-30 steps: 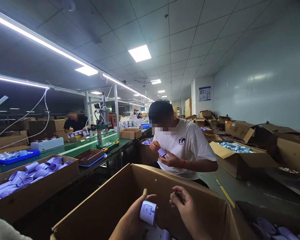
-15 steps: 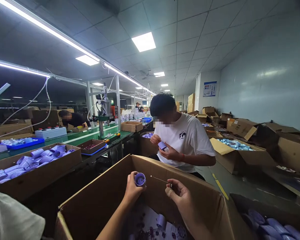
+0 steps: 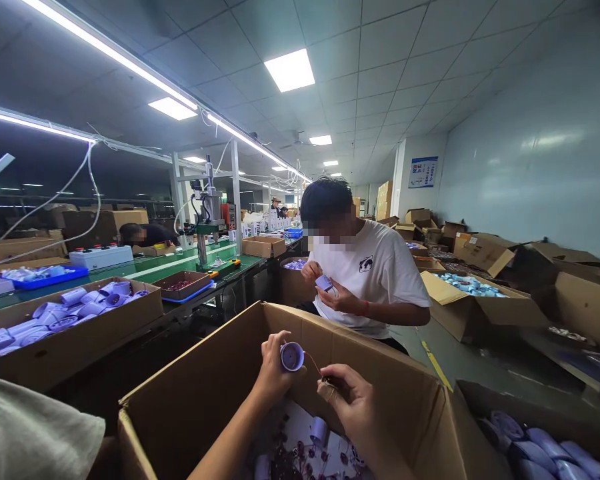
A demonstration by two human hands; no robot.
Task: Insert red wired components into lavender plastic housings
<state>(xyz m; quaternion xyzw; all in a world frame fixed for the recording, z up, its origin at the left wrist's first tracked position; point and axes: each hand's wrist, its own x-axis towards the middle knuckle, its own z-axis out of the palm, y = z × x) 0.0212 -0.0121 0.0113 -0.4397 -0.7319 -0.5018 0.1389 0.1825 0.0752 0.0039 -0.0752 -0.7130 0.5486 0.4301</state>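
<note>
My left hand (image 3: 273,367) grips a small lavender round plastic part (image 3: 292,356), its open end facing me, above a large open cardboard box (image 3: 215,373). My right hand (image 3: 347,400) sits just to the right, pinching a small dark piece at the end of a thin reddish wire (image 3: 314,364) that runs to the lavender part. At the bottom of the box lie more lavender parts (image 3: 320,430) and several dark small pieces.
A person in a white T-shirt (image 3: 375,280) sits opposite, handling a similar part. To the left stand a box of lavender parts (image 3: 75,313), a green conveyor line (image 3: 145,270) and a press machine (image 3: 207,220). More open boxes (image 3: 475,300) stand at right.
Both hands have come closer together and lower over the box. The lavender part has turned so its open end faces me, and the wire now reaches it.
</note>
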